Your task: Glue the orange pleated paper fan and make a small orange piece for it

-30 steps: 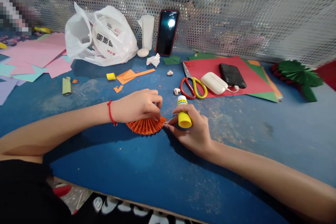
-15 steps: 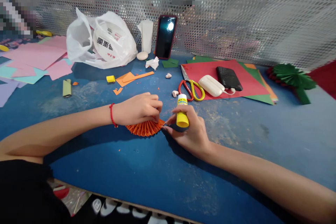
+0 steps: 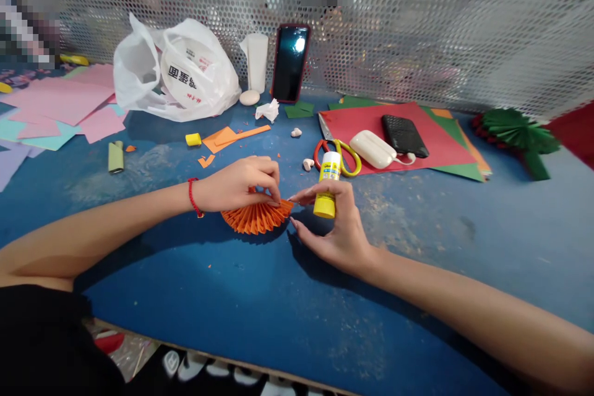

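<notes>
An orange pleated paper fan (image 3: 256, 218) lies on the blue table (image 3: 232, 297) in front of me. My left hand (image 3: 236, 184), with a red cord at the wrist, presses down on the fan's top with its fingers closed over the folds. My right hand (image 3: 336, 223) holds a yellow glue stick (image 3: 327, 184) upright between thumb and fingers, and its index fingertip touches the fan's right end.
Red-and-yellow scissors (image 3: 341, 158), a white case (image 3: 377, 150) and a black device (image 3: 404, 135) lie on red and green paper sheets (image 3: 445, 148). A phone (image 3: 290, 63), a white plastic bag (image 3: 179, 74), pink sheets (image 3: 65, 102), a lighter (image 3: 116, 156), orange scraps (image 3: 227, 136) and a green folded fan (image 3: 520, 133) sit farther back.
My right hand has lifted slightly and tipped the glue stick more upright. My left hand stays on the fan, which has opened a little wider.
</notes>
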Demonstrator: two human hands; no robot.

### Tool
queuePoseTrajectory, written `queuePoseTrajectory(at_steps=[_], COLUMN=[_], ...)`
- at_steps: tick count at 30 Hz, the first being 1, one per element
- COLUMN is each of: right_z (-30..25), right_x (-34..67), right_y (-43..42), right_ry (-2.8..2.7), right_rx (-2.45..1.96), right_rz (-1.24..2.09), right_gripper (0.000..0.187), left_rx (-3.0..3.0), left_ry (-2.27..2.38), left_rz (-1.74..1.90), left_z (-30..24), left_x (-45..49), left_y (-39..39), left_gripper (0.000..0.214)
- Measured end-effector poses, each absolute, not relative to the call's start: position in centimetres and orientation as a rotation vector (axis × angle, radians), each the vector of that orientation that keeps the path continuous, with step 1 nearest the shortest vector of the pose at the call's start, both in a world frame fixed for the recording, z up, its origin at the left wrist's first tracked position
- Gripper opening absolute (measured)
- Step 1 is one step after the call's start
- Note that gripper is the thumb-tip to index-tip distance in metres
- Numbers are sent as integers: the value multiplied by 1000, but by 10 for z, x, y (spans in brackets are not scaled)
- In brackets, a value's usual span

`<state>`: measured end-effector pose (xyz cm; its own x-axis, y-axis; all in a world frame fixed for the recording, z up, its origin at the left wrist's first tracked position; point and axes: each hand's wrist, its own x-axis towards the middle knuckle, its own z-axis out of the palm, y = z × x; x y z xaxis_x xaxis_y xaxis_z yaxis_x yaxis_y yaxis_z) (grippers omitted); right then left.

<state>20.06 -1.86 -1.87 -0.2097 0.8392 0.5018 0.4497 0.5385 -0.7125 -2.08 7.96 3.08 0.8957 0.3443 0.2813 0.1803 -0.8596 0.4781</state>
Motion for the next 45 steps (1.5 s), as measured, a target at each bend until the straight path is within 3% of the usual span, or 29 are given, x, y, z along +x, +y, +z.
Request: queuePoseTrajectory(at_steps=[35, 41, 45], right_z=[-21, -18, -19], right_x=[203, 205, 205], right_y=[-23, -21, -20], right_ry=[-1968, -1931, -1914], right_rx=[-1144, -1102, -1110], right_rz=[209, 249, 248], right_gripper=[27, 24, 23], left_rx=[2670, 2644, 2661], left_ry=[477, 568, 435], left_rz=[560, 413, 169], left_z=[25, 46, 63], left_x=[-15, -23, -46], left_y=[61, 78, 110], left_gripper=[18, 19, 37])
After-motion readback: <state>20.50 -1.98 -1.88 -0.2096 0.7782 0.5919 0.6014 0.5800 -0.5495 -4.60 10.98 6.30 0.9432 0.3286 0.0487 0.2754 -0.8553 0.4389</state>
